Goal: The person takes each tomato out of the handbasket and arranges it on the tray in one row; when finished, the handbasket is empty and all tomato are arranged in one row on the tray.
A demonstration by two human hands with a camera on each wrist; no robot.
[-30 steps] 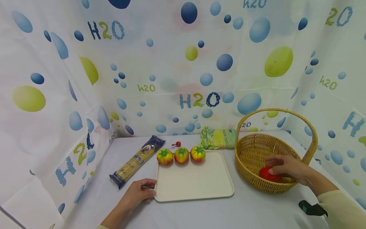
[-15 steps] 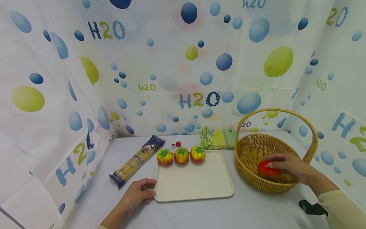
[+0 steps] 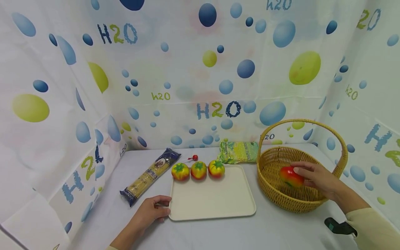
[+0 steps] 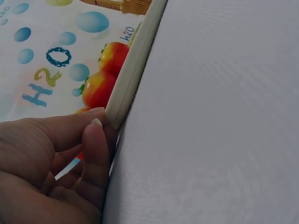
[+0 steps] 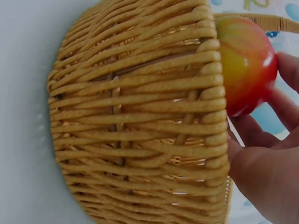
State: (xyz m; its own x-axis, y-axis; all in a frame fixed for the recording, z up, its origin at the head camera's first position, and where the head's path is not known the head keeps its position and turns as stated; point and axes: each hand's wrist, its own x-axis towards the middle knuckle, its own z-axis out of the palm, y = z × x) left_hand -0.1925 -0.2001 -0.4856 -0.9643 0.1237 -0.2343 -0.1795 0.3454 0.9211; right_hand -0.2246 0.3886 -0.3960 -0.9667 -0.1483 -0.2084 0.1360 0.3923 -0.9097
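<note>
My right hand [image 3: 318, 178] holds a red and yellow tomato [image 3: 291, 176] between thumb and fingers, inside the wicker basket [image 3: 272, 192]. In the right wrist view the tomato [image 5: 245, 65] shows above the basket's rim, its lower part hidden by the weave. My left hand [image 3: 151, 211] grips the left edge of a cream tray [image 3: 212, 201], thumb and index finger at the rim. The left wrist view has these fingertips at the tray's corner [image 4: 122, 100]. Along the tray's far edge stand three similar tomatoes with green tops, the middle tomato [image 3: 198, 170] between the others.
Left of the tray lies a pasta packet [image 3: 150, 176]. A red-wrapped lollipop [image 3: 195, 157] sits behind the tomatoes, and a green and yellow bag [image 3: 240, 151] lies at the back. The basket's handle [image 3: 339, 139] arches upward. A patterned curtain [image 3: 187, 69] surrounds the table.
My right hand has raised the tomato from lower in the basket and tilted it, so its yellow and green side shows. My left hand and the tray have stayed in place.
</note>
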